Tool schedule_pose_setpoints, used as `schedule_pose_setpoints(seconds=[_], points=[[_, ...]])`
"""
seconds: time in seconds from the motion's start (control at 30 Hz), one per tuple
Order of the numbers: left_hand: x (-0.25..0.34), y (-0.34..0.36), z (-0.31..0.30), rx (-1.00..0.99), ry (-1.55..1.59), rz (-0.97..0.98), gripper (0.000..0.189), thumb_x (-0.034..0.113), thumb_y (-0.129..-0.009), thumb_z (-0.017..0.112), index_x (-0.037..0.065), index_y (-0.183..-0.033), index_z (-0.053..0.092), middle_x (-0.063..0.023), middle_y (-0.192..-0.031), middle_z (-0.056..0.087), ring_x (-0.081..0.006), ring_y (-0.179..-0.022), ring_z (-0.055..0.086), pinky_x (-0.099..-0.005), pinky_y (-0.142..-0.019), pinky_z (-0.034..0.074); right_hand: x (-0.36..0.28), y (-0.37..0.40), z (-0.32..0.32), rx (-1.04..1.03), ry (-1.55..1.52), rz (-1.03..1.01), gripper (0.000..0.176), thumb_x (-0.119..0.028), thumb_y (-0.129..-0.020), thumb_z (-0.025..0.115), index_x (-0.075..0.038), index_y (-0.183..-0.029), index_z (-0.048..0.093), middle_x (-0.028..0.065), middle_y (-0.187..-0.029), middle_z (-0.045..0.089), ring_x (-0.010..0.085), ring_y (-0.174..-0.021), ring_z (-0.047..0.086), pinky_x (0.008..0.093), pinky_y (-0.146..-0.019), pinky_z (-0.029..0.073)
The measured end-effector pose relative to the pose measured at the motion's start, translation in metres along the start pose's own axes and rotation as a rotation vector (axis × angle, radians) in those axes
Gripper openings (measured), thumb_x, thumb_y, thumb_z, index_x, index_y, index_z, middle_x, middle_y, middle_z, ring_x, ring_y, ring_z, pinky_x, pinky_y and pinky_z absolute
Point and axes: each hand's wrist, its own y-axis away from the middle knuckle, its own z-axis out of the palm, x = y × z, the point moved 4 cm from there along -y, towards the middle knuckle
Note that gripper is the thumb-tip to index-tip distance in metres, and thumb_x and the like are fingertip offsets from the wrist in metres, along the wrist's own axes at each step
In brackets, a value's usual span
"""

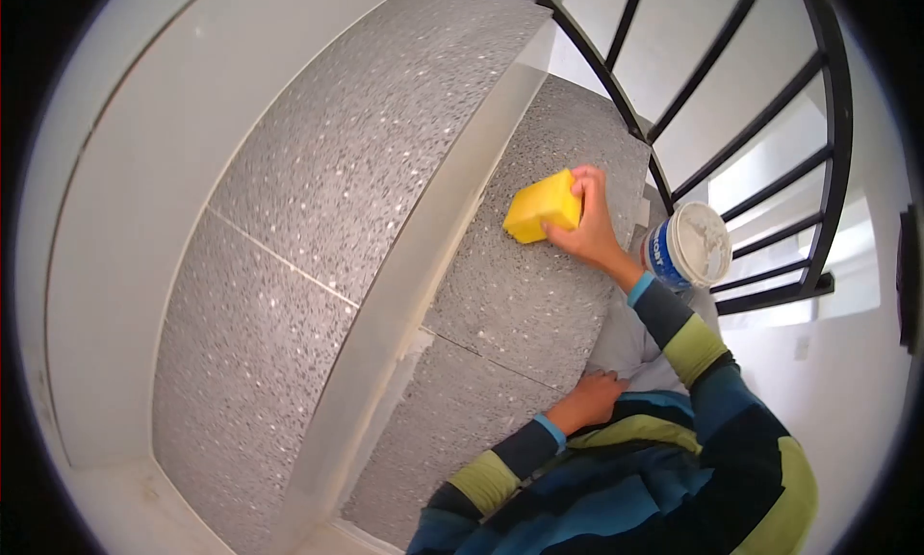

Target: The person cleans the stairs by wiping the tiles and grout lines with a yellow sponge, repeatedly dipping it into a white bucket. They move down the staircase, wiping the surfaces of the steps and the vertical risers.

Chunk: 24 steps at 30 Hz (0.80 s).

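Observation:
My right hand [589, 228] is closed around a thick yellow sponge [541, 208], with the thumb on the near side and the fingers over the far end. The sponge is at the surface of the lower speckled grey step [525, 305]. Lower down, my left hand [592, 399] rests against the grey trousers [643, 338] at my lap, its fingers curled in and partly hidden. Close to my right wrist stands a white bucket [701, 245] with a blue label and a smeared, whitish lid.
A black metal railing [746, 35] runs along the right side, just beyond the bucket. To the left rises a pale riser [385, 314], with a higher speckled step [318, 170] above it. A white wall [106, 266] borders that step.

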Motion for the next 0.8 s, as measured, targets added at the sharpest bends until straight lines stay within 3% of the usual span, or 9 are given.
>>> schedule_pose_setpoints(seconds=[0.07, 0.1, 0.13, 0.2, 0.33, 0.4, 0.5, 0.63, 0.8], points=[[0.0, 0.001, -0.001, -0.019, 0.012, -0.01, 0.04, 0.002, -0.069, 0.056, 0.004, -0.109, 0.054, -0.0175, -0.1, 0.054, -0.0359, -0.096, 0.053, -0.0436, -0.082, 0.044, 0.012, 0.032, -0.007, -0.228, -0.051, 0.207, 0.058, -0.024, -0.059, 0.077, -0.008, -0.095, 0.035, 0.0109, -0.093, 0.042, 0.0263, -0.091, 0.045, 0.0357, -0.084, 0.039], [0.0, 0.0, -0.001, -0.038, 0.003, -0.015, 0.041, 0.002, -0.069, 0.056, 0.004, -0.11, 0.053, -0.0175, -0.101, 0.054, -0.0361, -0.097, 0.053, -0.0438, -0.082, 0.044, 0.007, 0.036, -0.021, -0.416, 0.064, 0.421, 0.065, -0.03, -0.058, 0.08, -0.007, -0.102, 0.039, 0.01, -0.094, 0.043, 0.0288, -0.098, 0.045, 0.0397, -0.09, 0.036], [0.0, 0.0, -0.001, -0.053, -0.004, -0.02, 0.042, 0.001, -0.069, 0.056, 0.004, -0.111, 0.052, -0.0174, -0.102, 0.053, -0.0363, -0.098, 0.052, -0.0441, -0.082, 0.044, 0.001, 0.034, -0.035, -0.404, 0.055, 0.43, 0.065, -0.03, -0.058, 0.08, -0.007, -0.102, 0.039, 0.01, -0.094, 0.043, 0.0288, -0.098, 0.045, 0.0397, -0.09, 0.036], [0.005, 0.002, -0.007, -0.045, 0.0, -0.023, 0.042, 0.0, -0.069, 0.056, 0.004, -0.11, 0.052, -0.0174, -0.102, 0.054, -0.0364, -0.099, 0.052, -0.0442, -0.083, 0.044, -0.018, 0.028, -0.056, -0.369, 0.284, 0.138, 0.066, -0.031, -0.059, 0.08, -0.007, -0.108, 0.043, 0.0138, -0.106, 0.046, 0.0323, -0.104, 0.045, 0.0449, -0.094, 0.034], [0.003, 0.0, -0.004, -0.045, 0.001, -0.026, 0.041, -0.001, -0.069, 0.055, 0.004, -0.109, 0.054, -0.0178, -0.1, 0.055, -0.0369, -0.098, 0.053, -0.0446, -0.083, 0.043, -0.041, 0.005, -0.055, -0.34, 0.252, -0.136, 0.066, -0.029, -0.061, 0.077, -0.006, -0.114, 0.046, 0.0168, -0.123, 0.044, 0.0355, -0.114, 0.043, 0.0482, -0.098, 0.031], [0.003, 0.0, -0.004, -0.033, 0.003, -0.017, 0.04, 0.0, -0.069, 0.055, 0.004, -0.109, 0.054, -0.0179, -0.1, 0.055, -0.0369, -0.098, 0.053, -0.0447, -0.083, 0.043, -0.036, 0.013, -0.026, -0.704, 0.275, -0.317, 0.05, -0.018, -0.065, 0.069, -0.005, -0.109, 0.05, 0.0193, -0.134, 0.038, 0.0379, -0.121, 0.039, 0.0441, -0.101, 0.032], [-0.002, -0.001, 0.0, 0.007, 0.003, -0.007, 0.04, 0.001, -0.069, 0.055, 0.004, -0.109, 0.055, -0.018, -0.099, 0.056, -0.0366, -0.096, 0.054, -0.0447, -0.083, 0.044, -0.011, 0.012, -0.002, -0.902, 0.191, -0.135, 0.052, -0.006, -0.065, 0.059, -0.006, -0.116, 0.049, 0.0204, -0.134, 0.037, 0.0391, -0.123, 0.037, 0.0449, -0.104, 0.031], [0.0, 0.0, 0.001, 0.024, -0.011, -0.018, 0.04, 0.003, -0.069, 0.056, 0.004, -0.109, 0.056, -0.0174, -0.096, 0.057, -0.0353, -0.092, 0.056, -0.044, -0.08, 0.045, 0.012, -0.018, 0.017, -0.707, 0.152, -0.178, 0.06, 0.001, -0.063, 0.051, -0.004, -0.123, 0.045, 0.0214, -0.133, 0.037, 0.0399, -0.123, 0.036, 0.0436, -0.105, 0.031], [-0.002, 0.002, 0.004, 0.092, -0.011, 0.015, 0.04, 0.004, -0.068, 0.057, 0.005, -0.109, 0.056, -0.0172, -0.093, 0.057, -0.035, -0.089, 0.057, -0.0439, -0.078, 0.045, 0.045, -0.055, 0.051, -0.494, 0.341, -0.13, 0.057, 0.003, -0.07, 0.049, 0.0, -0.127, 0.043, 0.0223, -0.132, 0.038, 0.0385, -0.123, 0.037, 0.0431, -0.105, 0.031]])
